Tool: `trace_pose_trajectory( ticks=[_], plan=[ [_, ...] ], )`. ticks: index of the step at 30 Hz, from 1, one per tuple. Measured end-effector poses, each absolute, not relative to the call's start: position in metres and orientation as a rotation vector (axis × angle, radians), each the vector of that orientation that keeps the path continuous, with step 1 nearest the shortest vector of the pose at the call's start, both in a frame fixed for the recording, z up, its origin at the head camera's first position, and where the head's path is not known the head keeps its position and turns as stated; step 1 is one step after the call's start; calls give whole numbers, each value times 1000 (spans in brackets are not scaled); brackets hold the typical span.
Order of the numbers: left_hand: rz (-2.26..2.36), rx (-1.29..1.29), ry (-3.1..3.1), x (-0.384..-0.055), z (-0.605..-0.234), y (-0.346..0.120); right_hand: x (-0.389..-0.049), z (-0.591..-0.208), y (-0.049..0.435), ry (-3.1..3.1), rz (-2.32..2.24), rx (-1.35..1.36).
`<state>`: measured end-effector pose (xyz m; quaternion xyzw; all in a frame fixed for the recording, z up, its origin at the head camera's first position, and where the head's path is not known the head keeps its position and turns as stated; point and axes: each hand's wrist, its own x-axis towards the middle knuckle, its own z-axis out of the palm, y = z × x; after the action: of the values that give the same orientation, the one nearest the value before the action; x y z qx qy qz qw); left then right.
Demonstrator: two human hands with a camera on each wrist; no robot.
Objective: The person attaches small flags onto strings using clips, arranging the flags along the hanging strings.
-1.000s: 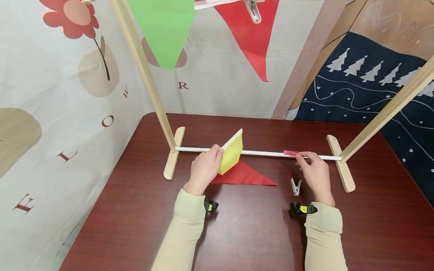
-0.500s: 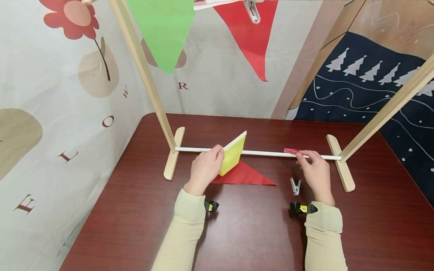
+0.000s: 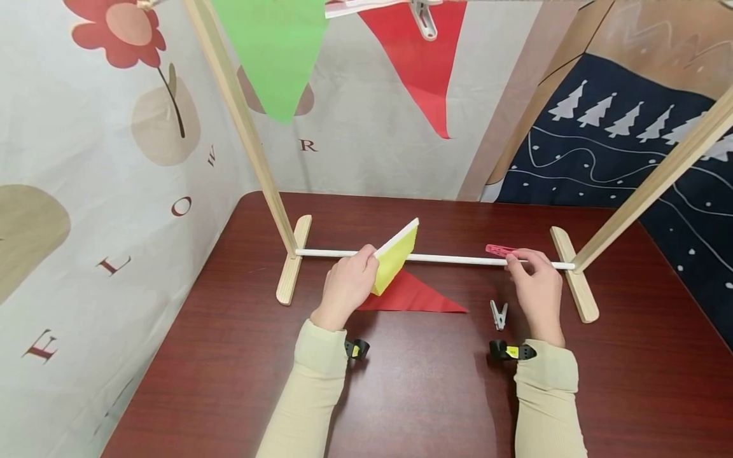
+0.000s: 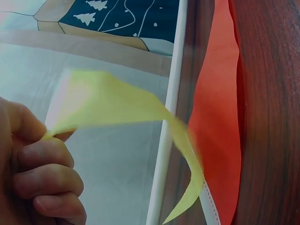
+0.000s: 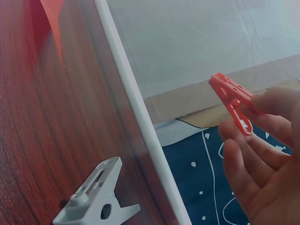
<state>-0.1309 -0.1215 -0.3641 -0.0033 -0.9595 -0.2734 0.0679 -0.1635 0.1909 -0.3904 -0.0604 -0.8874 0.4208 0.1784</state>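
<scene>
My left hand [image 3: 347, 286] pinches a yellow pennant [image 4: 108, 101] by its white-edged top, and the pennant's tip droops and curls in the left wrist view. Below it a red pennant [image 3: 418, 296] lies on the table. My right hand [image 3: 534, 289] holds a red clothespin [image 5: 232, 96] between thumb and fingers, above the right part of the white rod [image 3: 446, 259]. A grey-white clothespin [image 3: 499, 315] rests on the table just left of the right wrist.
Two wooden posts [image 3: 243, 127] rise from wooden feet [image 3: 579, 280] at either end of the rod. Overhead hang a green pennant [image 3: 275, 57] and another red pennant [image 3: 424, 63], with a white clip [image 3: 424, 19] beside it. Printed cloth [image 3: 372, 152] backs the brown table [image 3: 424, 394].
My right hand has shifted slightly right and raised the red clothespin a little off the rod line. The yellow pennant has moved slightly right in my left hand.
</scene>
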Motion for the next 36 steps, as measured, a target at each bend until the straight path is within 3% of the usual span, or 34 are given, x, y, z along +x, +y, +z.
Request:
trace_pose_trajectory(
  ticks=[19, 36],
  plan=[
    [-744, -207, -2737, -131, -366, -123, -163, -387, 191, -2355, 1218, -154],
    [-770, -202, -2729, -131, -366, -122, -160, -380, 184, -2313, 1180, -102]
  ],
)
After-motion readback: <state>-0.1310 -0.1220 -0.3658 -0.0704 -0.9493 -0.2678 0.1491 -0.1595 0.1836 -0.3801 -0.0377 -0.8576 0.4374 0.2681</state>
